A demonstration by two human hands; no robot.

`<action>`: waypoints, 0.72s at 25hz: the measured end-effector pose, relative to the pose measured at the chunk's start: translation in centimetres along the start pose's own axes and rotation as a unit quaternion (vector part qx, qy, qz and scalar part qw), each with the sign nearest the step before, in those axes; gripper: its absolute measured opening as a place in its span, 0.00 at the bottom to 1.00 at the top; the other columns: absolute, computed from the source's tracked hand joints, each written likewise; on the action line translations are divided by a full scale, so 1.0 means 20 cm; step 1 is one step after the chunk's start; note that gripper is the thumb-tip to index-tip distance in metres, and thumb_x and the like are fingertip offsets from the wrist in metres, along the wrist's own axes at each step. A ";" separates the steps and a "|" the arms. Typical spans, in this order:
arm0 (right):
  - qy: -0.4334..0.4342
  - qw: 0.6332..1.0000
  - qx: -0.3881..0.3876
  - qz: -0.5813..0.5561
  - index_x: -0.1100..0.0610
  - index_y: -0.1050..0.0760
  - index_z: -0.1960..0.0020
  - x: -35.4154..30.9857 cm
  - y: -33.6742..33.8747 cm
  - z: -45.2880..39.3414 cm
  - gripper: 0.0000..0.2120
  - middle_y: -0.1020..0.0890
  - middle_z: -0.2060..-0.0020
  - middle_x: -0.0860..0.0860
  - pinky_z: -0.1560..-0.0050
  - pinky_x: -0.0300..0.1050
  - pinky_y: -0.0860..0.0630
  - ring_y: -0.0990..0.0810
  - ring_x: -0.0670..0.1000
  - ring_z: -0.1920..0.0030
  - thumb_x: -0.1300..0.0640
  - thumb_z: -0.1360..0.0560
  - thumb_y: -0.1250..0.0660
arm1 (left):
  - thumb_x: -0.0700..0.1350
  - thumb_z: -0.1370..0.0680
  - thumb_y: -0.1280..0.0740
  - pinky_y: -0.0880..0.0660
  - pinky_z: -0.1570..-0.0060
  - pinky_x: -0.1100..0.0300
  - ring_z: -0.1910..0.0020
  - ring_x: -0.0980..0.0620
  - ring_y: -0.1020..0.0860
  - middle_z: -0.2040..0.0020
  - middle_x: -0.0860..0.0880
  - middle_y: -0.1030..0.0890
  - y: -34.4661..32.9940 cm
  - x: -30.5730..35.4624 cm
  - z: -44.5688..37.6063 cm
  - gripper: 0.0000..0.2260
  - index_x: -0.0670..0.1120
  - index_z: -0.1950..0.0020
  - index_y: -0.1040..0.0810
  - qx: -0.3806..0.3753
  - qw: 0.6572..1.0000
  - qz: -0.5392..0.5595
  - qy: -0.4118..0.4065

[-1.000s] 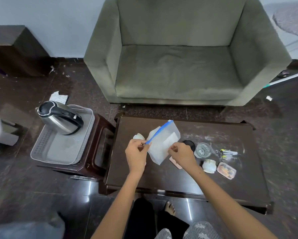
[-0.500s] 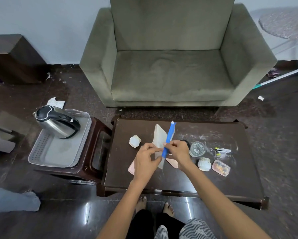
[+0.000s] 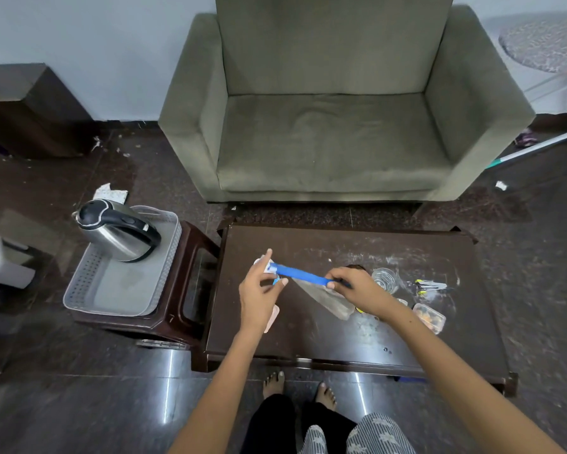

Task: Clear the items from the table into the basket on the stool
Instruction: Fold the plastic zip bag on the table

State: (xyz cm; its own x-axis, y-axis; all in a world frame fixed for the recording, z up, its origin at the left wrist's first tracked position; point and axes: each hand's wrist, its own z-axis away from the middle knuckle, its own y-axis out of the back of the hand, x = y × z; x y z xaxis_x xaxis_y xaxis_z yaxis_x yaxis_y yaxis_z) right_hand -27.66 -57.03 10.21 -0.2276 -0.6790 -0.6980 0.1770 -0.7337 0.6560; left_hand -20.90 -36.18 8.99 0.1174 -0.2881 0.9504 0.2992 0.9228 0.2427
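Above the dark wooden table (image 3: 341,335) I hold a clear zip bag (image 3: 328,299) by its blue zip strip (image 3: 300,274), which lies almost level. My left hand (image 3: 259,296) pinches the strip's left end, index finger pointing up. The strip's right end is gripped by my right hand (image 3: 357,288). A grey basket (image 3: 111,290) sits on the brown stool (image 3: 190,257) left of the table, with a steel kettle (image 3: 118,231) inside it.
On the table's right part are a glass (image 3: 385,279), some yellow-tipped clips (image 3: 429,286), a small clear box (image 3: 429,317) and a small white jar (image 3: 402,302). A pink item (image 3: 273,317) lies under my left wrist. A green armchair (image 3: 324,142) stands behind.
The bag's zip strip turned from upright to nearly level. My hands moved apart along it, the left one to its left end.
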 end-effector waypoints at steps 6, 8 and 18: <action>0.006 0.998 -0.020 0.061 0.57 0.22 0.53 0.04 0.02 -0.01 0.04 0.26 0.64 0.47 0.57 0.40 0.30 0.26 0.45 0.61 0.59 0.23 0.36 | 0.31 0.31 0.29 0.21 0.54 0.62 0.59 0.58 0.18 0.58 0.48 0.15 0.06 0.02 0.02 0.10 0.44 0.56 0.16 -0.011 1.000 -0.008 0.024; 0.002 0.993 0.005 0.119 0.55 0.22 0.46 0.03 -0.01 -0.01 0.08 0.22 0.55 0.50 0.49 0.47 0.26 0.23 0.52 0.53 0.58 0.24 0.36 | 0.33 0.32 0.27 0.23 0.58 0.66 0.63 0.58 0.19 0.62 0.47 0.16 0.06 0.04 0.03 0.07 0.43 0.59 0.18 -0.034 0.999 -0.021 0.023; 0.148 0.980 0.113 0.065 0.50 0.20 0.49 -0.21 -0.21 0.01 0.14 0.17 0.53 0.45 0.63 0.44 0.22 0.18 0.47 0.57 0.45 0.25 0.40 | 0.36 0.33 0.25 0.23 0.63 0.65 0.69 0.59 0.20 0.69 0.49 0.18 0.04 0.06 0.09 0.04 0.42 0.62 0.19 -0.074 0.994 -0.071 0.029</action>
State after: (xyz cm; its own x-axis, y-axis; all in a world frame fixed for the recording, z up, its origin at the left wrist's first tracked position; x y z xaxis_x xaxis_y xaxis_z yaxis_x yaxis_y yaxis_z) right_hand -27.63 -51.08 10.32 0.0770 -0.7690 -0.6346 -0.0385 -0.6383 0.7688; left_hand -22.15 -35.34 10.67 0.1180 -0.4306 0.8948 0.4519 0.8257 0.3378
